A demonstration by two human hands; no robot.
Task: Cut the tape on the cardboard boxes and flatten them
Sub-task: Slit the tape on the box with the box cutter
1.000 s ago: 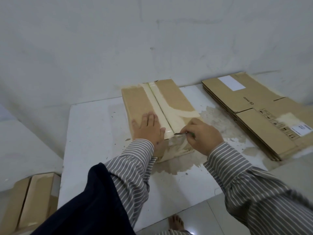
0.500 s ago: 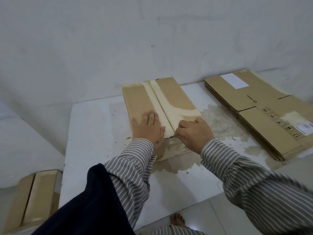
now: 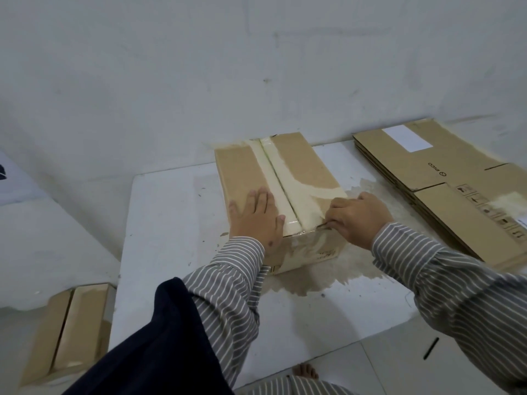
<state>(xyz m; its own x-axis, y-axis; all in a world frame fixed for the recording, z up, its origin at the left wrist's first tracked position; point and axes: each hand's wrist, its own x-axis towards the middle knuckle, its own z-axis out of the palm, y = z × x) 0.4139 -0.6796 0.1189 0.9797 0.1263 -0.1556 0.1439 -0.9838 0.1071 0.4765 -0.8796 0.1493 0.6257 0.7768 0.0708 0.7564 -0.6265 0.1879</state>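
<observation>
A white wall (image 3: 256, 67) fills the upper part of the view, and against it stands a white table (image 3: 171, 223), its top scuffed and worn to a brownish patch near the middle. On the table's right side lies a stack of flattened boxes (image 3: 445, 195), brown cardboard with a white label and small printed marks, well apart from the work in hand. On the floor at the lower left sits another sealed box (image 3: 68, 332), taped down its centre.

The cardboard box (image 3: 245, 172) being worked on sits in the middle of the table with its far end close to the wall. It is plain brown, long and fairly low, its two top flaps meeting in a seam that runs away from the person. A wide strip of pale, glossy tape (image 3: 282, 183) covers that seam from end to end, a second pale band branches toward the right edge, and more tape wraps down over the near face, which looks wrinkled.

The left hand (image 3: 256, 220) lies flat on the left flap, fingers straight and spread, pressing down and gripping nothing. The right hand (image 3: 359, 218) is clenched at the box's near right top edge, fingers curled around a small thin blade (image 3: 322, 225) whose tip points toward the tape at the corner seam. Both arms wear grey striped sleeves (image 3: 228, 286)
</observation>
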